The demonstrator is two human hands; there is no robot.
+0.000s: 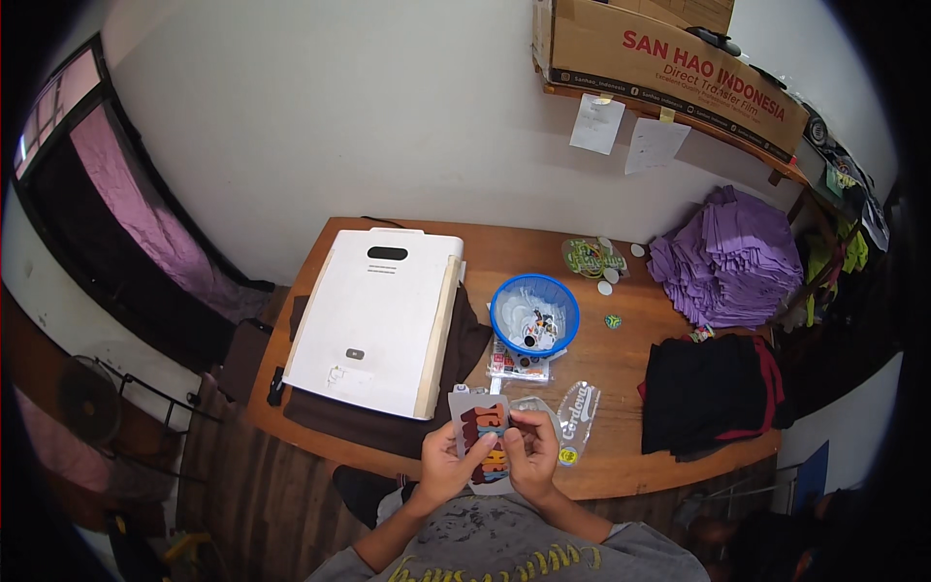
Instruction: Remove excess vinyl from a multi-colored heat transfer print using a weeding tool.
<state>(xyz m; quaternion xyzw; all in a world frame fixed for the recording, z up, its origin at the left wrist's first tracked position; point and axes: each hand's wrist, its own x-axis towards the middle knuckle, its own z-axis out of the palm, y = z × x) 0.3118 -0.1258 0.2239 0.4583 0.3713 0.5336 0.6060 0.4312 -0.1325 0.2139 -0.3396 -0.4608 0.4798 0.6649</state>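
Close in front of my body I hold a printed transfer film (480, 407), a greyish translucent sheet with red, blue and orange lettering. My left hand (442, 469) pinches its left edge, thumb across the front. The right edge is gripped by my right hand (534, 460), its thumb also on the print. Just beyond my right hand, on the table, lies a clear film piece with white lettering (579, 412) and a small yellow round print. A blue-rimmed basket (497, 335) holding small round prints stands farther off, with printed sheets (514, 366) partly under it.
On the wooden table (611, 373) a white heat press (373, 310) rests at left over dark cloth. Folded black and red garments (703, 393) and a purple cloth stack (722, 257) sit at right. Green prints (590, 256) lie at the back. Above, a shelf carries a cardboard box (621, 63).
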